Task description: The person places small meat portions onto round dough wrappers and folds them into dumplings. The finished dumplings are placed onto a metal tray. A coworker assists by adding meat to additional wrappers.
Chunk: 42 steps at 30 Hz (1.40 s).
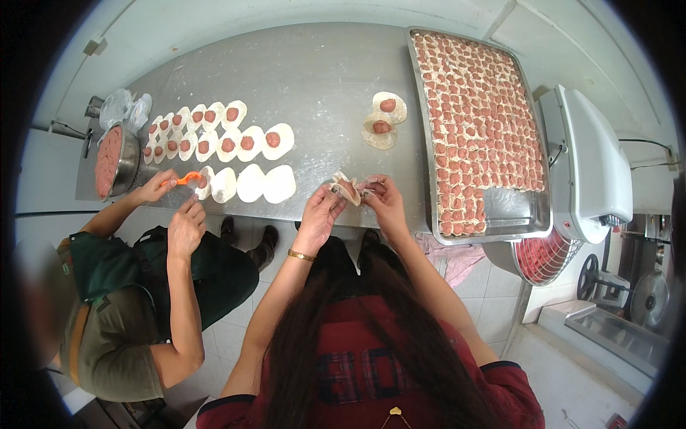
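Near the front edge of the table, a dumpling [348, 191] with pink meat filling is held between my two hands, its pale wrapper partly folded up around the meat. My left hand [321, 211] pinches its left side, and my right hand [384, 199] has closed fingers on its right side. Beyond my hands lie two overlapping round wrappers [386, 111], each topped with a ball of meat. To my right, a large metal tray [514, 234] carries tight rows of formed dumplings [471, 121], with bare metal showing at its near right corner.
On the left, a co-worker's hands [187, 222] hold an orange-handled tool [187, 178] over a wrapper. Rows of meat-topped wrappers [246, 142] and plain wrappers [279, 184] lie there, beside a metal bowl [130, 161] of meat. A white machine [582, 164] stands right of the tray.
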Tool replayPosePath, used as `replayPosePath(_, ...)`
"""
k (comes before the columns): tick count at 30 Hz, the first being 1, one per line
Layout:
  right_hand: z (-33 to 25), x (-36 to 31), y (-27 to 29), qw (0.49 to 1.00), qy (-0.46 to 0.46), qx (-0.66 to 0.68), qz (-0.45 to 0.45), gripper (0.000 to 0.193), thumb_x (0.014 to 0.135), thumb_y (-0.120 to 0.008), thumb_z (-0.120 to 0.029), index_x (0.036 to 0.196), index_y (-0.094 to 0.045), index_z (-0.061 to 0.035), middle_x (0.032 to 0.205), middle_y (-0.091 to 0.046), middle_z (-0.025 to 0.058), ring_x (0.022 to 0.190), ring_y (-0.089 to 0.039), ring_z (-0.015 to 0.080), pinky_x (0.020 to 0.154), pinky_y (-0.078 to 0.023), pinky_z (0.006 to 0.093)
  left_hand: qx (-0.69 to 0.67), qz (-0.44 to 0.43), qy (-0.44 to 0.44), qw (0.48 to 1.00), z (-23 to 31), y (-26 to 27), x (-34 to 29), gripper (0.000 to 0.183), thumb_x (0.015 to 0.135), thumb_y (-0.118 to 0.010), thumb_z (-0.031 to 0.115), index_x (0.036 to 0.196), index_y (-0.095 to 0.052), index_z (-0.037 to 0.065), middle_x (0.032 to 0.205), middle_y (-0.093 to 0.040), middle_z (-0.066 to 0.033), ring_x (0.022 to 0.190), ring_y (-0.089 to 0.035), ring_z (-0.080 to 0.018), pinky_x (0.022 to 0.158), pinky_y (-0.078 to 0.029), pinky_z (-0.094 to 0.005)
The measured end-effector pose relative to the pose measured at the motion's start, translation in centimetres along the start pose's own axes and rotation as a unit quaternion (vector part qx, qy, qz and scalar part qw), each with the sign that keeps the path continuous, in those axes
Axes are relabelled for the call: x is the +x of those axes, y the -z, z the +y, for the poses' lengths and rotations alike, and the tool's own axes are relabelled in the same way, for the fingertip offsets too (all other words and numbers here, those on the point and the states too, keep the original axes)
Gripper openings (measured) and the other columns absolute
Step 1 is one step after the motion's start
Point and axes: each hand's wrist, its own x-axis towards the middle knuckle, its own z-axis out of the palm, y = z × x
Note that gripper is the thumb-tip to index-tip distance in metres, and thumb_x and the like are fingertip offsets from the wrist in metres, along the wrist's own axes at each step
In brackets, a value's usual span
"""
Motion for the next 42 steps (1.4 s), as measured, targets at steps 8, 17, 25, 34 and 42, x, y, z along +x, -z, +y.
replayPosePath(8,0.0,-0.4,0.7,0.998,-0.003,-0.07,0.005,0.027,0.077,-0.061,0.006,0.104,-0.059,0.0002,0.097,-0.063,0.0056,0.09,-0.058,0.0119,0.081,-0.046,0.0248,0.028,0.004,-0.079,0.996,-0.2,-1.1,-1.0,0.02,0.088,-0.056,-0.002,0.106,-0.052,0.006,0.098,-0.058,-0.0023,0.099,-0.058,-0.0133,0.085,-0.051,-0.0279)
replayPosePath(17,-0.2,0.0,2.4,0.967,0.024,-0.251,-0.033,0.038,0.073,-0.059,0.009,0.109,-0.058,-0.0009,0.097,-0.062,0.0051,0.087,-0.06,0.0127,0.079,-0.049,0.0265,0.374,0.012,-0.165,0.913,0.3,-0.9,-0.6,0.031,0.081,-0.06,-0.006,0.108,-0.051,0.006,0.094,-0.062,-0.0023,0.083,-0.06,-0.0092,0.068,-0.049,-0.0223)
replayPosePath(25,0.0,-0.4,2.2,0.917,0.112,-0.377,-0.071,0.049,0.066,-0.06,0.009,0.114,-0.056,-0.0004,0.104,-0.059,0.0128,0.097,-0.062,0.0232,0.086,-0.051,0.0327,0.479,0.021,-0.197,0.855,0.2,-1.8,-1.1,0.013,0.074,-0.065,-0.006,0.083,-0.058,-0.001,0.103,-0.063,-0.0071,0.08,-0.061,-0.011,0.067,-0.051,-0.0244)
replayPosePath(34,-0.5,-0.6,2.3,0.87,0.153,-0.46,-0.092,0.041,0.065,-0.061,0.006,0.106,-0.058,-0.0005,0.098,-0.058,0.0165,0.09,-0.059,0.0353,0.075,-0.049,0.0387,0.551,-0.027,-0.202,0.809,0.3,-1.4,-0.8,0.019,0.073,-0.065,-0.006,0.088,-0.054,0.0,0.097,-0.065,-0.0119,0.081,-0.066,-0.0216,0.069,-0.054,-0.0293)
replayPosePath(42,-0.3,0.4,1.9,0.856,0.192,-0.467,-0.114,0.033,0.066,-0.061,0.009,0.098,-0.063,0.0006,0.094,-0.061,0.0144,0.082,-0.063,0.0303,0.072,-0.051,0.0341,0.59,-0.03,-0.199,0.782,0.9,-1.7,-0.6,0.032,0.07,-0.071,0.0,0.098,-0.058,0.0,0.087,-0.066,-0.0129,0.078,-0.067,-0.0219,0.07,-0.053,-0.0305)
